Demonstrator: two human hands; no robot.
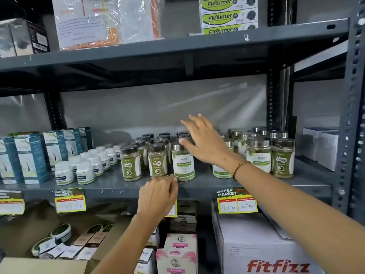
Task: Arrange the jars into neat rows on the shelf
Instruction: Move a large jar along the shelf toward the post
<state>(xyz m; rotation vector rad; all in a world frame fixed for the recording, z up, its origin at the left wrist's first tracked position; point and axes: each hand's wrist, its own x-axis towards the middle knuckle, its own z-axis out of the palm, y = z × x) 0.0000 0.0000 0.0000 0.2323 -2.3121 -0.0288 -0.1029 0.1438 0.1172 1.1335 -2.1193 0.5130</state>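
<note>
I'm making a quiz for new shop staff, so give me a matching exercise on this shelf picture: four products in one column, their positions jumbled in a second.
Things:
1. small white plastic bottles
2. teal and white cardboard boxes
3. silver-lidded jar with a light green label
4. white Fitfizz carton

Places:
A. below the jar shelf, right
B. far left of the jar shelf
C. front row, under the right hand
D. between the boxes and the dark-lidded jars

Pairs: 1-D, 2-B, 3-C, 4-A
</note>
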